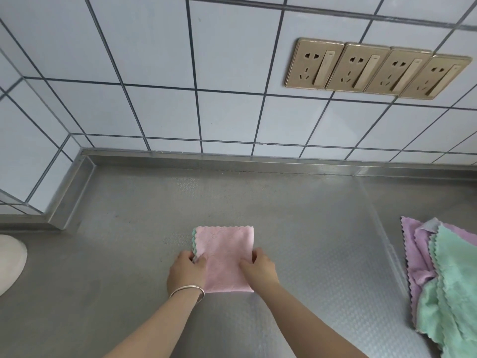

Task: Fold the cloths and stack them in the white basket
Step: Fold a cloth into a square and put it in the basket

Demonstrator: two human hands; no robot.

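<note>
A pink cloth (224,250) with a green underside lies folded into a narrow rectangle on the steel counter (116,254), at the middle of the view. My left hand (185,271), with a silver bangle on the wrist, grips the cloth's left edge with the thumb on top. My right hand (259,271) grips the right edge the same way. A white rounded object (10,262) shows at the left edge; whether it is the basket I cannot tell.
A loose pile of purple and green cloths (444,275) lies at the right edge of the counter. A tiled wall rises behind the counter, with a row of gold wall sockets (374,71) at the upper right. A raised steel lip (232,161) runs along the back.
</note>
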